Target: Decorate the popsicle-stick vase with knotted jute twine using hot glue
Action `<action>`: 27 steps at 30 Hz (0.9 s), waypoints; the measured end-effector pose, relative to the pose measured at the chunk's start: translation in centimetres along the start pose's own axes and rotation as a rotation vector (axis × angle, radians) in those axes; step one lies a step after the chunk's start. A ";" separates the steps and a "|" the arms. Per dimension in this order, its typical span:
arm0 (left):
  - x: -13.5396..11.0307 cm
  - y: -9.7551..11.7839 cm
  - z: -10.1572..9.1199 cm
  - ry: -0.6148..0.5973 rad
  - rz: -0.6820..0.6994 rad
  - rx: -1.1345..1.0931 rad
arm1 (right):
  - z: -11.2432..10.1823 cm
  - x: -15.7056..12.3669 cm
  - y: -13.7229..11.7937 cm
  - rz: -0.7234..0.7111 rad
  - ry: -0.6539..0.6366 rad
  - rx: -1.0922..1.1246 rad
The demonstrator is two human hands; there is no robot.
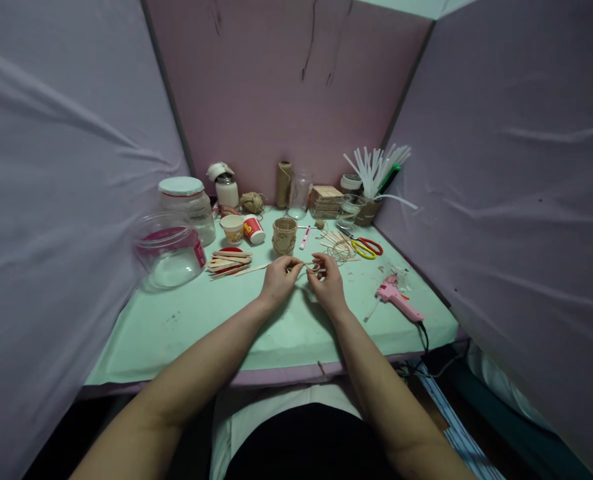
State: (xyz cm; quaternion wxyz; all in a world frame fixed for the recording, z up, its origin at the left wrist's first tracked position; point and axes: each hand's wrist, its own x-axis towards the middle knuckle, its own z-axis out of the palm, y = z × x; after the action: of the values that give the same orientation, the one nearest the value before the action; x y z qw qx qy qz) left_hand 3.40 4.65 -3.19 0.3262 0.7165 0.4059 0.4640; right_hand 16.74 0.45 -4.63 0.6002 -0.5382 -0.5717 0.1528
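Note:
Over the middle of the table, my left hand (280, 280) and my right hand (327, 283) are close together, fingertips pinched. A thin tan strand of twine (307, 265) runs between them, its ends partly hidden by my fingers. Just behind my left hand stands a brown cup (284, 237) with twine wound around it, upright and not touched. Loose twine (340, 249) lies in a tangle beyond my right hand, over some thin wooden sticks (332, 239).
A pink glue gun (399, 300) lies at right, its cord over the edge, near scissors (366, 248). Wooden craft sticks (229, 261), paper cups (232, 230) and a large clear tub (171, 257) are at left. Jars, a twine ball (251, 202) and white glue sticks (374, 173) line the back.

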 end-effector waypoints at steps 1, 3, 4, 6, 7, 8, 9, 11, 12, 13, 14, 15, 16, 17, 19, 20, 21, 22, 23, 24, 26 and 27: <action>0.0 -0.1 0.0 -0.004 -0.004 0.004 | 0.0 0.0 0.0 -0.061 -0.002 -0.040; 0.1 -0.2 0.1 -0.020 -0.026 -0.010 | -0.1 -0.1 0.0 -0.149 -0.026 -0.090; 0.1 -0.4 0.1 -0.032 -0.043 -0.029 | -0.2 0.0 0.0 -0.171 -0.035 -0.104; 0.2 -0.6 0.2 -0.064 -0.080 -0.080 | -0.3 0.1 0.1 -0.168 -0.045 -0.115; 0.2 -0.7 0.3 -0.085 -0.100 -0.109 | -0.3 0.2 0.2 -0.141 -0.045 -0.108; 0.3 -0.8 0.4 -0.106 -0.122 -0.139 | -0.4 0.3 0.3 -0.091 -0.043 -0.086; 0.3 -0.8 0.4 -0.128 -0.144 -0.169 | -0.4 0.3 0.3 -0.022 -0.039 -0.048; 0.4 -0.7 0.5 -0.168 -0.185 -0.226 | -0.5 0.5 0.4 0.134 -0.042 0.054; 0.4 -0.6 0.6 -0.185 -0.202 -0.250 | -0.5 0.5 0.4 0.200 -0.046 0.104; 0.4 -0.5 0.6 -0.199 -0.219 -0.270 | -0.5 0.5 0.4 0.249 -0.052 0.146; 0.4 -0.4 0.6 -0.212 -0.231 -0.285 | -0.4 0.6 0.4 0.278 -0.056 0.174; 0.4 -0.3 0.5 -0.221 -0.244 -0.294 | -0.4 0.5 0.4 0.293 -0.055 0.191; 0.4 -0.1 0.5 -0.227 -0.257 -0.297 | -0.4 0.5 0.4 0.302 -0.054 0.202; 0.5 0.0 0.4 -0.230 -0.269 -0.296 | -0.4 0.5 0.4 0.309 -0.050 0.210; 0.5 0.1 0.3 -0.236 -0.283 -0.291 | -0.3 0.4 0.5 0.324 -0.044 0.224; 0.5 0.1 0.2 -0.241 -0.287 -0.292 | -0.3 0.4 0.5 0.329 -0.038 0.230; 0.5 0.1 0.2 -0.245 -0.290 -0.299 | -0.3 0.4 0.6 0.332 -0.031 0.232; 0.5 0.0 0.1 -0.250 -0.293 -0.311 | -0.2 0.4 0.7 0.332 -0.027 0.232; 0.5 -0.1 0.1 -0.259 -0.299 -0.322 | -0.2 0.4 0.8 0.328 -0.023 0.229; 0.5 -0.1 0.1 -0.268 -0.308 -0.330 | -0.2 0.5 0.8 0.323 -0.023 0.225; 0.5 -0.3 0.0 -0.287 -0.335 -0.342 | -0.2 0.6 0.9 0.313 -0.030 0.217; 0.5 -0.3 0.0 -0.293 -0.354 -0.349 | -0.3 0.6 1.0 0.310 -0.036 0.216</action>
State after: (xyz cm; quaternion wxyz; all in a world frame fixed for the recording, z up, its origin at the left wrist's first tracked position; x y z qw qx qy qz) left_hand 3.47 5.19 -3.27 0.5756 0.6270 0.3873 0.3543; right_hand 17.57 1.16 -5.05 0.6134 -0.5494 -0.4729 0.3134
